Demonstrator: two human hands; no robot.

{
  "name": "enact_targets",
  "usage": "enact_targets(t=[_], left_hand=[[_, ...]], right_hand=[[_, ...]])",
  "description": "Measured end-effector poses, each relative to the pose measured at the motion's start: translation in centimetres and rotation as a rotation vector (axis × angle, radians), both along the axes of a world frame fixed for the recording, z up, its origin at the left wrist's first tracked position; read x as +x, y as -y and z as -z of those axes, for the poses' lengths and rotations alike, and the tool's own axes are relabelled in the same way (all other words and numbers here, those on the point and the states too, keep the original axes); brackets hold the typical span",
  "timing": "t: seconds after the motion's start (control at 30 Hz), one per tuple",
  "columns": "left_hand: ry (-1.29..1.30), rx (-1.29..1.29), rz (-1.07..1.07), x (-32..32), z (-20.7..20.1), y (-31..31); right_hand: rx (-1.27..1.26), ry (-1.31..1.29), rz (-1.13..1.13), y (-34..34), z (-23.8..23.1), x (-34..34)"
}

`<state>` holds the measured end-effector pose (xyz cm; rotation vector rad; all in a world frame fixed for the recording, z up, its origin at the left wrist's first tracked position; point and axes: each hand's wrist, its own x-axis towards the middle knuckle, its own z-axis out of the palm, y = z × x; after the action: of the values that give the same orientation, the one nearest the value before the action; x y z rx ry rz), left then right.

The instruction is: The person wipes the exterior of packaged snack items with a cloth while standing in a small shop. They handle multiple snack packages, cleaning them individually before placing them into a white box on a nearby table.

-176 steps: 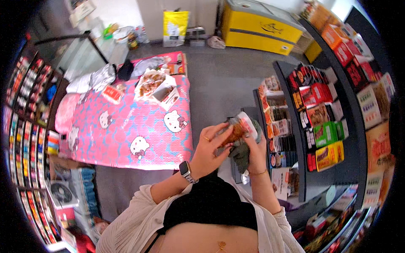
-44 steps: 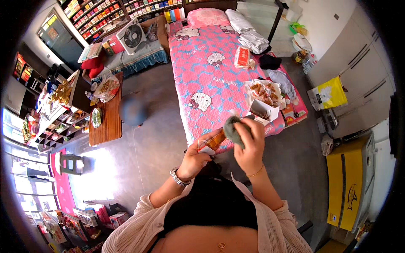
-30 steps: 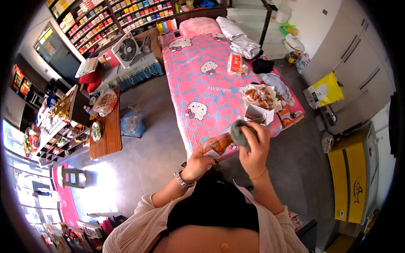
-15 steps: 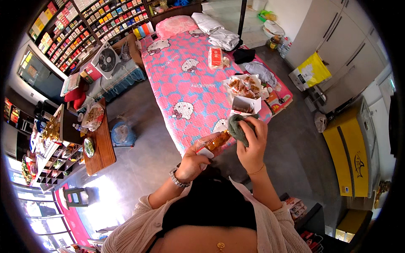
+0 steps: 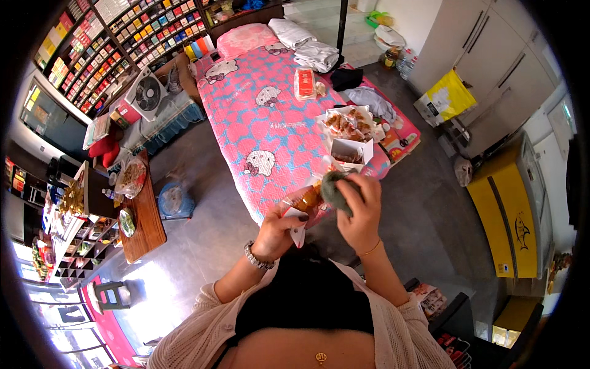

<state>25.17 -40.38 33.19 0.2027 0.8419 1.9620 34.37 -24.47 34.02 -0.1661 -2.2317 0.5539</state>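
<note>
My left hand (image 5: 275, 235) is closed around a glossy amber-brown object (image 5: 308, 198) with clear wrapping and red-and-white parts; its exact kind I cannot make out. My right hand (image 5: 361, 216) grips a bunched dark green cloth (image 5: 335, 189) against the object's far right end. Just beyond them, an open white box (image 5: 348, 149) with something brown inside sits at the bed's near right. Behind the box, several brown pieces (image 5: 350, 123) lie heaped on white wrapping.
A pink quilted bed (image 5: 236, 132) stretches ahead, with a red-and-white package (image 5: 305, 83) on it. A wooden table (image 5: 145, 227) and a blue bin (image 5: 176, 198) stand to the left. A yellow cabinet (image 5: 505, 212) stands at right, with a yellow-and-white bag (image 5: 447, 97) farther back.
Both hands have shifted slightly left, and the amber-brown object is turned so more wrapping and white edge show. The green cloth has moved a little down and left along it.
</note>
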Motion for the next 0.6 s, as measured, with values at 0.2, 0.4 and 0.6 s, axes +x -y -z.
enact_targets(t=[0.2, 0.4, 0.6], left_hand=[[-0.019, -0.023, -0.009, 1.1, 2.0, -1.1], [-0.024, -0.065, 0.034, 0.1, 4.6, -2.5], [0.14, -0.226, 0.049, -5.6, 9.7, -8.3]], right_hand=[[-0.038, 0.048, -0.09, 0.8, 0.5, 1.2], [-0.148, 0.053, -0.09, 0.0, 2.8, 1.8], [-0.252, 0.094, 0.307, -6.8, 3.3, 6.1]])
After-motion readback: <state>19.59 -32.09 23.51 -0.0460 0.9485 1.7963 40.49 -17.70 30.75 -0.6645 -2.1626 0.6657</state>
